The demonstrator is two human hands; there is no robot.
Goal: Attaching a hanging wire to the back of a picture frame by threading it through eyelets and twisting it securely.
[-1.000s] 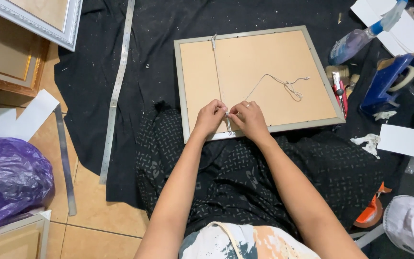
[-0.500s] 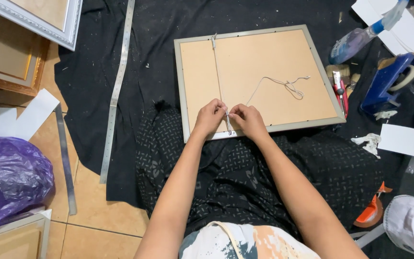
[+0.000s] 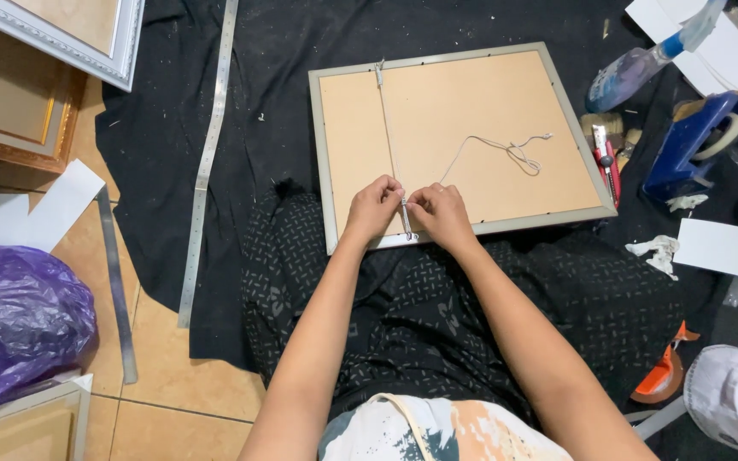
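Observation:
A picture frame (image 3: pixel 576 213) lies face down on black cloth, showing its tan backing board (image 3: pixel 489 102). A thin white cord (image 3: pixel 506 149) runs taut from a metal hanger (image 3: pixel 379 72) at the far edge down to a hanger (image 3: pixel 407 224) at the near edge, and its loose end curls over the board. My left hand (image 3: pixel 372 207) and my right hand (image 3: pixel 441 213) pinch the cord on either side of the near hanger.
A long metal ruler (image 3: pixel 207 162) lies left on the cloth (image 3: pixel 241 77). A purple bag (image 3: pixel 14 329) and other frames (image 3: pixel 61 34) sit at left. A spray bottle (image 3: pixel 642 68), blue tape dispenser (image 3: pixel 698 141), red cutter (image 3: pixel 610 166) and white cards (image 3: pixel 719 248) lie right.
Both hands have stayed at the near hanger with only small finger movements on the cord. The frame has not moved.

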